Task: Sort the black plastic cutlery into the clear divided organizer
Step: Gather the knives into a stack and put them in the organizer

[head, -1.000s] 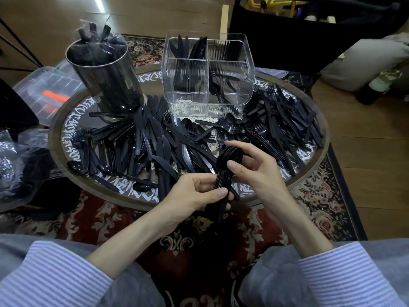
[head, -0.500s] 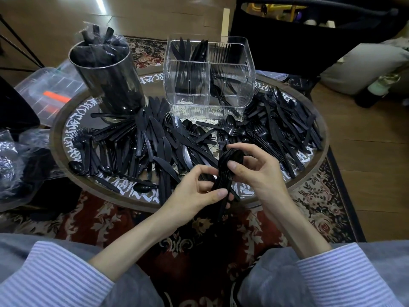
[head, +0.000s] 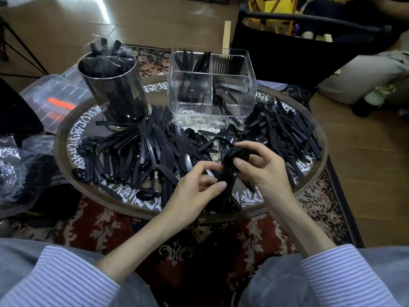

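While both hands pinch it, left hand [head: 194, 187], right hand [head: 261, 171], spoon stack [head: 232, 171], bowls far, handles near

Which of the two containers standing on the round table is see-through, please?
The clear divided organizer at the back centre; the cylinder left of it is dark and shiny.

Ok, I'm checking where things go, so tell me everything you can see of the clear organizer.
The clear organizer is a ribbed, see-through plastic box with rounded corners, split by inner walls into compartments. It stands upright at the round table's far side, right of the dark cylinder. Black cutlery stands in its back compartments; loose cutlery lies against its base. No hand touches it.
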